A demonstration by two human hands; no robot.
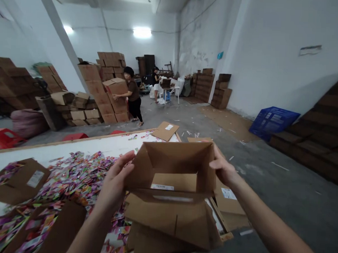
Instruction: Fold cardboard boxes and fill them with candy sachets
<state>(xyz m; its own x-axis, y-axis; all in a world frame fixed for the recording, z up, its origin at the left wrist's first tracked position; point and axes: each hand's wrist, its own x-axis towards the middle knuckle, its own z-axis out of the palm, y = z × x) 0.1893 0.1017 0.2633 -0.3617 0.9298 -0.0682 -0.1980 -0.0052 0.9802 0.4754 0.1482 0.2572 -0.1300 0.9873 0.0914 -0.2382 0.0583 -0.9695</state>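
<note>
Between my two hands is a cardboard box (170,152), squared into a rectangle. Through its middle shows brown cardboard with a white label. My left hand (118,174) grips the left side wall, its thumb and fingers closed around it. The right side wall is held the same way by my right hand (223,169). Directly below the box lie flat cardboard pieces (170,223), overlapping each other. To the left, a heap of small colourful packets (80,175) spreads over the white table (101,140).
Two open cartons hold packets: a labelled carton (23,181) and a nearer carton (66,222). A flat carton (165,131) lies at the table's far edge. Beyond, a person (135,95) carries a box beside stacked boxes (100,95). A blue crate (272,121) stands right.
</note>
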